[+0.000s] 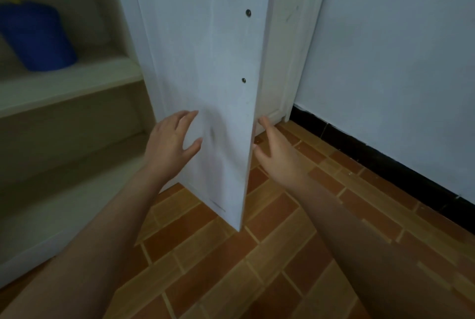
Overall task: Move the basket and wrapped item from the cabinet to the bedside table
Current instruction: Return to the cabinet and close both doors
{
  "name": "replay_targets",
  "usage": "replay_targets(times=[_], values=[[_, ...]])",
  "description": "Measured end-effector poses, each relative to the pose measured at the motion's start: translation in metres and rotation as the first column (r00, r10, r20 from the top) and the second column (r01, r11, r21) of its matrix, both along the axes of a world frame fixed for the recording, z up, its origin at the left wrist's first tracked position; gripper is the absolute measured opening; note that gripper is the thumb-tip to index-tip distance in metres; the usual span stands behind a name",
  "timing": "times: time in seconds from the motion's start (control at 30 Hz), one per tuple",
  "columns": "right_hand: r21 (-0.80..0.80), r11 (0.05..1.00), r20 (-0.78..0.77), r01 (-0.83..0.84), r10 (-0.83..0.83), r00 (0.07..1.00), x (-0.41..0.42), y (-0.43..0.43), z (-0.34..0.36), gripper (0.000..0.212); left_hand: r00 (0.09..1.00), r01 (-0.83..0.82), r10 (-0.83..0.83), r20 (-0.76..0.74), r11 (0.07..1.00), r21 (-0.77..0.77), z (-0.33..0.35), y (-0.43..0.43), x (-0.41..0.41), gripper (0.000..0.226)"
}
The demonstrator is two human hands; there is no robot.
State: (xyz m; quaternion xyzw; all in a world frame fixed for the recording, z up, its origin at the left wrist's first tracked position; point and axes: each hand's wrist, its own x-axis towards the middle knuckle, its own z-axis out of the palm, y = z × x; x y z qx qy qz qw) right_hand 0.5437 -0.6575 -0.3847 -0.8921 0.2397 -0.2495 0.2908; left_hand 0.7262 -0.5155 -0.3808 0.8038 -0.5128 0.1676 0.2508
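White door [205, 61] separates left hand [169, 143] from right hand [277, 154].

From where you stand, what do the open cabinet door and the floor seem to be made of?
Cabinet door: likely wood board, painted or laminated matte white; faint vertical grain streaks and dark screw heads suggest this. Floor: probably ceramic tile, possibly printed vinyl; brick pattern in orange and tan with pale joints, slightly glossy.
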Motion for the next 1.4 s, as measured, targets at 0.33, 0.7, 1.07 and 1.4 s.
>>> replay_targets(times=[0.33,0.7,1.07,1.4], values=[[0.118,0.987,0.126,-0.105,0.09,0.988,-0.002,0.009,0.018,0.055,0.996,0.045,-0.028,-0.083,0.977,0.208,-0.024,-0.011,0.005,0.084],[0.14,0.976,0.082,-0.169,0.159,0.984,-0.006,0.012,0.012,0.058,0.952,0.064,0.019,-0.304,0.964,0.259,-0.073,-0.002,-0.037,0.107],[0.065,0.979,0.048,-0.192,0.189,0.981,-0.006,0.016,0.011,0.051,0.932,-0.056,0.071,-0.354,0.997,0.051,-0.08,-0.022,-0.071,0.103],[-0.066,0.951,0.028,-0.301,0.303,0.953,0.0,0.028,0.01,0.051,0.908,-0.203,0.184,-0.376,0.979,-0.01,-0.081,-0.011,-0.082,0.098]])
